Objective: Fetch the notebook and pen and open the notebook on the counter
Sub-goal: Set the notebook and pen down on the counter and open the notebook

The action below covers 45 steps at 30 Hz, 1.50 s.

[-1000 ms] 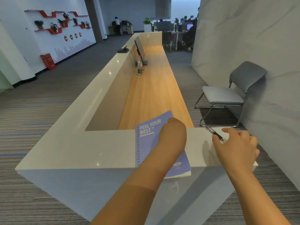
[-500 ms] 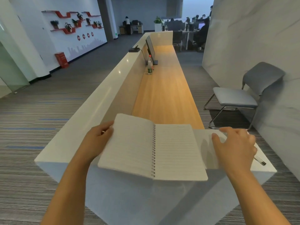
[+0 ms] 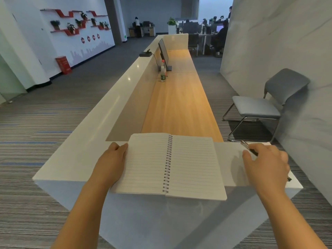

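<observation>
The spiral notebook (image 3: pixel 179 164) lies open at the worktop's (image 3: pixel 71 159) near edge, with left hand (image 3: pixel 112 159) fingers pinching its left page edge and right hand (image 3: pixel 265 164) fingers curled over the pen (image 3: pixel 248 147) near the right corner.

Bare left hand (image 3: pixel 112 159), bare right hand (image 3: pixel 265 166)

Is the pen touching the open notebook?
Apart. The head view shows bare white counter between the open white spiral-bound lined notebook and the dark slim pen under the right hand.
</observation>
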Motion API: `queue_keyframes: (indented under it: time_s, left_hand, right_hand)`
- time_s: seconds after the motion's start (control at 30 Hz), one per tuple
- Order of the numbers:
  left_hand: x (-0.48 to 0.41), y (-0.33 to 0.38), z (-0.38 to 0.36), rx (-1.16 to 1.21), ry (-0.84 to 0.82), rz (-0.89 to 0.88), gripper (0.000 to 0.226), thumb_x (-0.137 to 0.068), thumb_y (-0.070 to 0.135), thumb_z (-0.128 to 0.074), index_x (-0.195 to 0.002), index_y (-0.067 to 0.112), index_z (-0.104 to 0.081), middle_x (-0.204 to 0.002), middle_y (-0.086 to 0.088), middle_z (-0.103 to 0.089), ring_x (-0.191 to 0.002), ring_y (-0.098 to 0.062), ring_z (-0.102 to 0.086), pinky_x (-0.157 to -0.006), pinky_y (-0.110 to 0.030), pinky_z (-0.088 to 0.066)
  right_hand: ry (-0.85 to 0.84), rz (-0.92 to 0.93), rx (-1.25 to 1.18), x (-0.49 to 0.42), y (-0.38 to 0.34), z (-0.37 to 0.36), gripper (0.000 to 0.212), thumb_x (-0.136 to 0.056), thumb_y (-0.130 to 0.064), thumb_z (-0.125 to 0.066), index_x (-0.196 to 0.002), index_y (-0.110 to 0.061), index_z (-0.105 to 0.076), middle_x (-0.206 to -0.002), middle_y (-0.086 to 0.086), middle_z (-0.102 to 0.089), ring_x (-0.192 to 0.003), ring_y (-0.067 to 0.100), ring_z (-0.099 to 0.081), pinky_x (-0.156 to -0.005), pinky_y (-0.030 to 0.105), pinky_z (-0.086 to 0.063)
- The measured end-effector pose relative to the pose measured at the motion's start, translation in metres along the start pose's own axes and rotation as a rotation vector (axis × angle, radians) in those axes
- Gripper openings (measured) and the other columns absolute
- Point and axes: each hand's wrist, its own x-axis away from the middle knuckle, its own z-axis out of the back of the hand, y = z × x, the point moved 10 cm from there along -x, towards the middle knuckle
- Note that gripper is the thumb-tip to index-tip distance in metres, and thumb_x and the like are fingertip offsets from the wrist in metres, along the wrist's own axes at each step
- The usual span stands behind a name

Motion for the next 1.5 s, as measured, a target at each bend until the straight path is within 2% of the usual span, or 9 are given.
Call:
queue_keyframes:
  time_s: [0.2, 0.43, 0.63, 0.8, 0.93, 1.17, 1.3, 1.37, 1.5]
  left_hand:
    - [-0.004, -0.012, -0.007, 0.103, -0.020, 0.148, 0.032, -0.100, 0.035, -0.028, -0.111, 0.019, -0.054, -0.089, -0.001, -0.049, -0.063, -0.007, -0.043, -0.055, -0.024, -0.033]
    - [0.004, 0.000, 0.009, 0.001, 0.100, 0.076, 0.036, -0.099, 0.017, -0.034, -0.125, 0.007, -0.056, -0.105, -0.012, -0.056, -0.085, -0.027, -0.057, -0.072, -0.033, -0.045]
    - [0.008, -0.003, 0.016, 0.068, 0.127, 0.115, 0.038, -0.098, 0.014, -0.038, -0.132, 0.007, -0.053, -0.115, -0.017, -0.060, -0.101, -0.033, -0.059, -0.083, -0.037, -0.044]
    - [0.010, -0.003, 0.021, 0.138, 0.129, 0.142, 0.038, -0.098, 0.015, -0.042, -0.133, 0.007, -0.053, -0.124, -0.019, -0.061, -0.112, -0.034, -0.057, -0.093, -0.037, -0.042]
    - [0.011, 0.000, 0.021, 0.184, 0.109, 0.147, 0.037, -0.096, 0.017, -0.046, -0.132, 0.008, -0.054, -0.127, -0.015, -0.062, -0.113, -0.032, -0.058, -0.095, -0.037, -0.042]
    - [0.013, 0.003, 0.023, 0.235, 0.116, 0.127, 0.031, -0.094, 0.016, -0.048, -0.120, 0.013, -0.064, -0.112, -0.008, -0.072, -0.100, -0.027, -0.064, -0.079, -0.028, -0.042]
    - [0.012, -0.001, 0.023, 0.267, 0.116, 0.139, 0.028, -0.092, 0.013, -0.051, -0.113, 0.015, -0.069, -0.106, -0.006, -0.074, -0.083, -0.017, -0.059, -0.073, -0.025, -0.038]
    - [0.011, -0.003, 0.025, 0.300, 0.128, 0.147, 0.025, -0.090, 0.009, -0.055, -0.107, 0.013, -0.072, -0.102, -0.008, -0.075, -0.077, -0.012, -0.052, -0.072, -0.025, -0.036]
    - [0.006, -0.006, 0.028, 0.371, 0.126, 0.168, 0.024, -0.087, 0.006, -0.060, -0.106, 0.013, -0.073, -0.104, -0.006, -0.074, -0.079, -0.009, -0.052, -0.075, -0.023, -0.035]
  right_hand:
    - [0.005, -0.039, 0.007, -0.010, 0.024, 0.013, 0.033, -0.088, -0.015, -0.052, -0.118, -0.007, -0.063, -0.120, 0.024, -0.062, -0.113, 0.044, -0.044, -0.088, 0.050, -0.040]
    - [-0.127, -0.053, 0.106, -0.016, 0.029, -0.003, 0.034, -0.088, -0.006, -0.047, -0.116, -0.009, -0.066, -0.115, 0.027, -0.061, -0.107, 0.045, -0.048, -0.080, 0.046, -0.041]
    - [-0.221, 0.006, 0.178, -0.017, 0.022, -0.013, 0.024, -0.087, -0.008, -0.048, -0.086, -0.004, -0.071, -0.084, 0.018, -0.060, -0.073, 0.035, -0.052, -0.058, 0.034, -0.037]
    - [-0.171, 0.079, -0.019, 0.000, -0.020, -0.011, 0.020, -0.080, -0.012, -0.055, -0.071, -0.012, -0.073, -0.064, 0.007, -0.060, -0.060, 0.026, -0.047, -0.051, 0.030, -0.031]
    - [-0.236, 0.044, -0.064, 0.014, -0.034, -0.033, 0.023, -0.083, -0.014, -0.056, -0.067, -0.007, -0.071, -0.062, 0.008, -0.064, -0.056, 0.021, -0.054, -0.056, 0.033, -0.046]
    - [-0.267, 0.041, -0.016, 0.021, -0.030, -0.046, 0.025, -0.084, -0.017, -0.058, -0.064, -0.005, -0.068, -0.054, 0.003, -0.059, -0.048, 0.014, -0.049, -0.047, 0.028, -0.038]
    - [-0.200, 0.078, -0.040, 0.022, -0.032, -0.036, 0.028, -0.089, -0.027, -0.054, -0.087, -0.008, -0.074, -0.085, 0.012, -0.070, -0.080, 0.028, -0.061, -0.064, 0.033, -0.045]
    - [-0.155, 0.144, -0.055, 0.025, -0.036, -0.032, 0.026, -0.088, -0.029, -0.057, -0.104, -0.016, -0.073, -0.114, 0.011, -0.064, -0.107, 0.030, -0.049, -0.082, 0.038, -0.042]
    - [-0.186, 0.213, -0.003, 0.033, -0.039, -0.039, 0.020, -0.085, -0.033, -0.062, -0.099, -0.027, -0.075, -0.142, 0.007, -0.048, -0.130, 0.030, -0.028, -0.101, 0.046, -0.026]
